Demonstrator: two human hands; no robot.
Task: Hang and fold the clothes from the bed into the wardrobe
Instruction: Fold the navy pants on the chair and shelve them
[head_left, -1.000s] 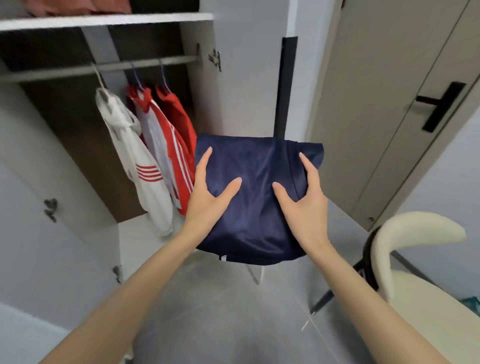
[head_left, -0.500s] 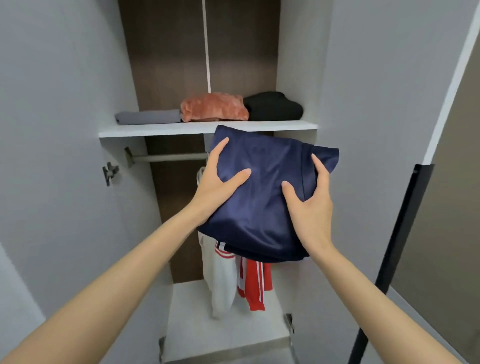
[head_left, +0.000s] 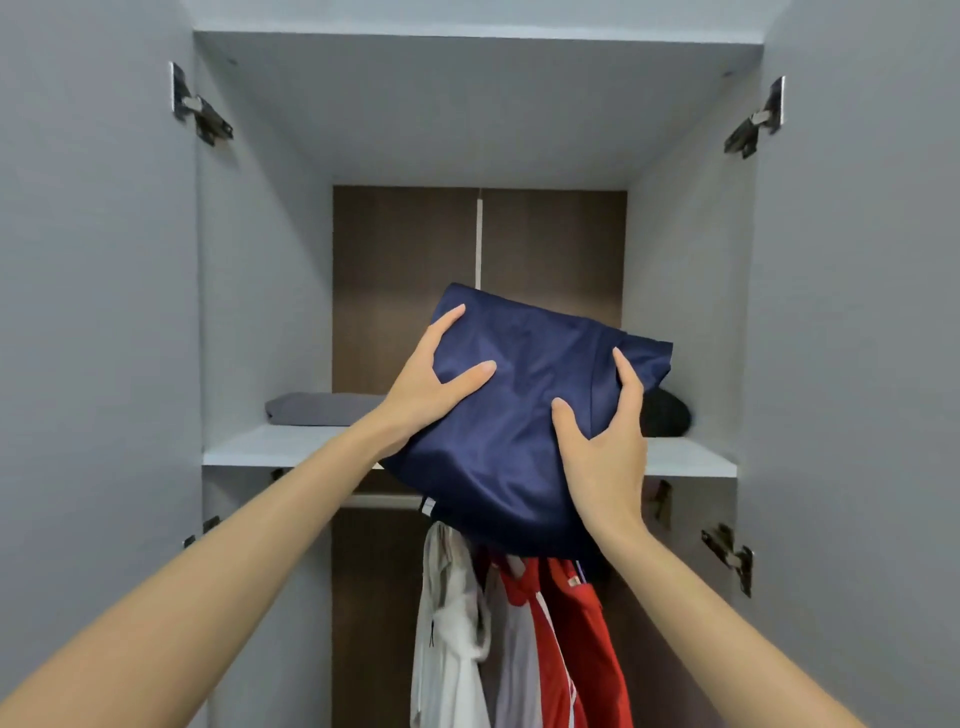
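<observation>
- Head view, progress: folded navy bundle (head_left: 519, 415) is up in the air at the mouth of the wardrobe (head_left: 260, 260), tilted, its far edge over the shelf (head_left: 291, 449) and its near edge hanging out past the shelf lip; not yet set down.
- Left hand (head_left: 431, 384) has a spread grip on the bundle's left side, thumb and forefinger pressed on top, other fingers out of sight underneath; right hand (head_left: 608, 452) has the same spread grip on the right side, thumb on top and forefinger along the folded edge; both carry the bundle, nothing else.
- Done so far, by my reading: some folding and hanging is finished, since clothes already lie on the shelf and hang below it; this piece is folded and only needs placing.
- Left to do: lower the bundle flat onto the shelf; the bed is out of view, so I cannot tell how much remains there.
- Count on the shelf: one grey fold (head_left: 322, 408) at the left, one black fold (head_left: 667, 413) at the right; the middle is hidden behind the bundle.
- Count on the rail (head_left: 384, 501): at least three hanging, one white top (head_left: 447, 623), one pale top (head_left: 519, 654), one red top (head_left: 587, 639); their hangers are hidden.
- Hands: two; bundles in hand: one.
</observation>
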